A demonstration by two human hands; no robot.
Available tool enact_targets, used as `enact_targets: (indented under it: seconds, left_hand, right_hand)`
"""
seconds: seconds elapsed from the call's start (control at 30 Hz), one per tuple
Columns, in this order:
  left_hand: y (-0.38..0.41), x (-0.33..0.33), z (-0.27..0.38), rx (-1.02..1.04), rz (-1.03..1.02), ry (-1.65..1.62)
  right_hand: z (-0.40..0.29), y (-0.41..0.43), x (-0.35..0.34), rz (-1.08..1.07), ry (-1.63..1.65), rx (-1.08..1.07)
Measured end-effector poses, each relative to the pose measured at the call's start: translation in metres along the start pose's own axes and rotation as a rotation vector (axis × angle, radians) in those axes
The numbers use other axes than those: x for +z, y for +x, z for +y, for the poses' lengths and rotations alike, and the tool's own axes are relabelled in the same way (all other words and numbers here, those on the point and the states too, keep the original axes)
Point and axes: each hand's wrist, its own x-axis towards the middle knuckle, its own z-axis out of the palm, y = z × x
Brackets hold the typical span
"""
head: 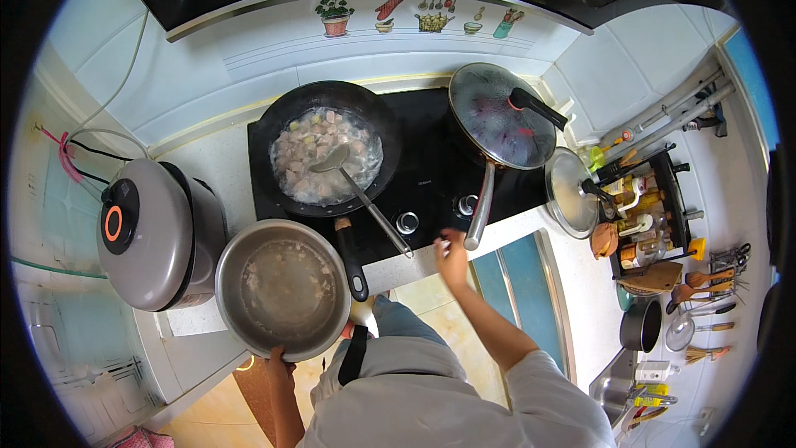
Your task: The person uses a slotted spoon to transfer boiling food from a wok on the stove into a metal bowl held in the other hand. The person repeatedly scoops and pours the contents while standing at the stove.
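Note:
My left hand (281,362) grips the near rim of a stainless steel basin (229,289), which holds a little cloudy liquid with small bits in it. Beside it on the cooktop (429,186), a black wok (379,106) contains bubbling liquid and pale cubed pieces of meat (305,155). A metal spatula (367,202) rests in the wok, its handle leaning over the rim towards me. My right hand (454,259) hovers by the counter's front edge, near the spatula's handle end and below the control knobs (407,223). Its fingers are bent; whether they hold anything is unclear.
A lidded pan (502,115) with steamed glass sits on the right burner, its metal handle (482,205) jutting towards me. Left stands a grey electric cooker (155,230). At right are a glass lid (571,193), a bottle rack (647,218), hanging utensils (703,286) and a sink (612,386).

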Motion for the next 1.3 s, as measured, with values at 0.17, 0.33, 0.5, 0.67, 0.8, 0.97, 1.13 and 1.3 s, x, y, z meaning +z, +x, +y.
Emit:
enact_targets:
  seconds: [0.17,0.33,0.5,0.67,0.8,0.97,1.13,1.3]
  left_hand:
    - [0.001,-0.006,-0.001,-0.004,0.029,-0.034]
    - [0.005,-0.009,-0.004,-0.003,0.016,-0.021]
    - [-0.006,-0.002,0.004,0.018,0.001,-0.011]
    - [-0.013,0.004,0.009,0.031,-0.006,-0.012]
    - [-0.013,0.005,0.006,0.057,0.006,-0.018]
    - [-0.006,-0.002,0.003,0.002,-0.034,0.003]
    - [-0.001,-0.003,0.001,0.013,-0.054,-0.019]
    - [-0.003,-0.003,0.0,0.04,-0.041,-0.033]
  right_hand:
    - [0.071,0.089,-0.01,0.368,-0.509,0.089]
    - [0.083,0.121,-0.023,0.048,-0.574,-0.001]
    - [0.092,0.124,-0.027,-0.101,-0.43,-0.131]
    - [0.053,0.077,-0.04,0.077,-0.266,-0.238]
    - [0.006,-0.006,-0.034,-0.172,-0.239,-0.107]
    - [-0.109,-0.031,-0.009,-0.105,-0.168,-0.525]
    - [-0.131,0.001,0.017,-0.274,-0.454,-0.476]
    - [-0.143,0.036,-0.008,-0.229,-0.465,-0.611]
